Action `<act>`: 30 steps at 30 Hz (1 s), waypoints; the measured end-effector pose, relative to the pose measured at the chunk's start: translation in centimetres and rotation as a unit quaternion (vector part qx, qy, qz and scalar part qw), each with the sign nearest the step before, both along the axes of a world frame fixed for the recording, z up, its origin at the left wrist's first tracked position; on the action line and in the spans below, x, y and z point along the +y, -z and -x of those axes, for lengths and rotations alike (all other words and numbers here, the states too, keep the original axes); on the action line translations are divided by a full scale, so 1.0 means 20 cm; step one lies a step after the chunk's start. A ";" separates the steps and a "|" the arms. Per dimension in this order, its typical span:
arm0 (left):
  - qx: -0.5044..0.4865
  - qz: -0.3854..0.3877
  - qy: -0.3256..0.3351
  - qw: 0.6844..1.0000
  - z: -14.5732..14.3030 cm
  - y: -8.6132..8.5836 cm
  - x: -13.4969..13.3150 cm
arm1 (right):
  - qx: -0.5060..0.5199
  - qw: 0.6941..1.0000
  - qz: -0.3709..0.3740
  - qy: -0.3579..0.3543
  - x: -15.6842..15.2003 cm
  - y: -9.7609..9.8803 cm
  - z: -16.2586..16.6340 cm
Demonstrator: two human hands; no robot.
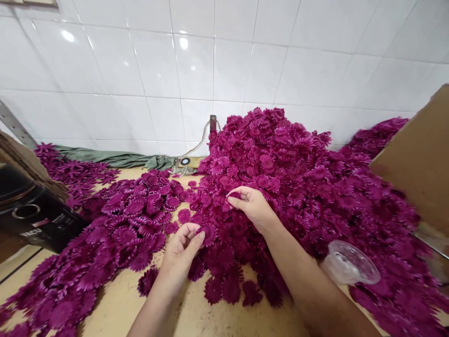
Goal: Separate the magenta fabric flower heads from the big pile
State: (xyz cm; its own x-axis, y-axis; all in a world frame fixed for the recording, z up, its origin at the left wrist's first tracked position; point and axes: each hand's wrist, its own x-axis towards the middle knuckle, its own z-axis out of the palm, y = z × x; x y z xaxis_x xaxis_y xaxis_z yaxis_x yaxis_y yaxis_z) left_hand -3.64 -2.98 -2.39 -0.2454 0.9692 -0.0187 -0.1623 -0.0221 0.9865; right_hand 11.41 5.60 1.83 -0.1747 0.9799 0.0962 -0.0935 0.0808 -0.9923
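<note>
My left hand (182, 250) is closed in a pinch, thumb against fingers, on the edge of a magenta artificial flower layer (209, 234) with a fringed rim. Higher and to the right, my right hand (251, 206) pinches another magenta petal piece (234, 195), partly covered by the fingers. Both hands are over the front of a big heap of the same flower layers (266, 159), which rises against the wall. To the left of my left hand spreads a lower pile of flower layers (122, 234), some stacked on edge.
A clear plastic cup (351, 264) stands beside my right forearm. Cardboard (417, 164) closes off the right side. At left are a black container (38, 215) and star-shaped magenta pieces (73, 173). Green cloth (105, 157) and a small device with a round dial (189, 162) lie by the tiled wall (228, 61).
</note>
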 end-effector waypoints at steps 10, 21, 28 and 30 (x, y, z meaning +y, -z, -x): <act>-0.007 -0.024 0.005 1.000 0.01 -0.02 0.03 | -0.139 0.989 -0.044 0.022 0.04 0.06 0.03; 0.122 -0.091 -0.027 0.988 -0.08 -0.04 0.17 | -0.287 0.949 -0.123 -0.047 0.00 0.07 0.14; 0.134 -0.075 -0.059 0.986 -0.03 -0.02 0.19 | -0.313 0.940 -0.138 0.002 0.07 0.02 0.09; 0.113 -0.057 -0.082 0.989 -0.01 -0.01 0.21 | -0.301 0.938 -0.152 0.076 0.12 -0.01 0.05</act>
